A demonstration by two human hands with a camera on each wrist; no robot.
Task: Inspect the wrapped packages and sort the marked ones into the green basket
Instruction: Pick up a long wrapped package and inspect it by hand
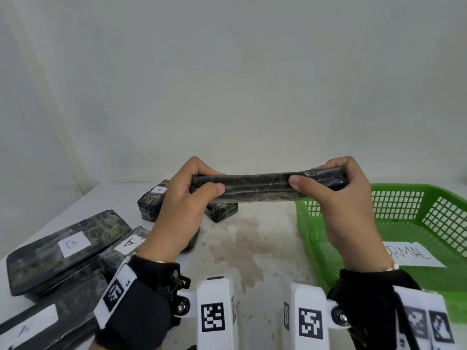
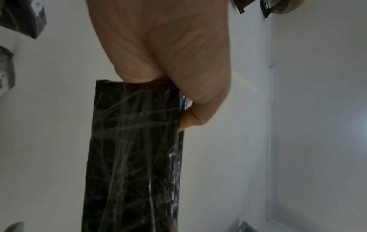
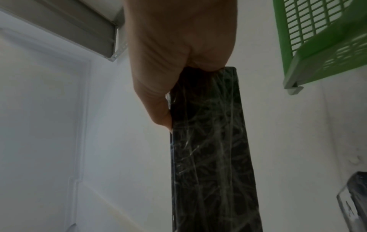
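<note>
Held up above the table [image 1: 265,248] between both hands: a long, flat wrapped package [image 1: 262,185], black under clear film, turned edge-on to the head camera and roughly level. Left hand [image 1: 182,198] gripping its left end, thumb on the near edge, fingers [image 1: 202,168] curled over the far side. Right hand [image 1: 346,198] gripping the right end the same way, thumb pressed on the near edge. No label visible on the faces shown in either wrist view. Green basket [image 1: 310,223] on the table just right of the hands, with a white paper sheet [image 1: 414,253] inside. Further wrapped packages lying at left: one labelled B [image 1: 68,248], others labelled A [image 1: 151,200], and a small one [image 1: 222,212] beneath the held package.
</note>
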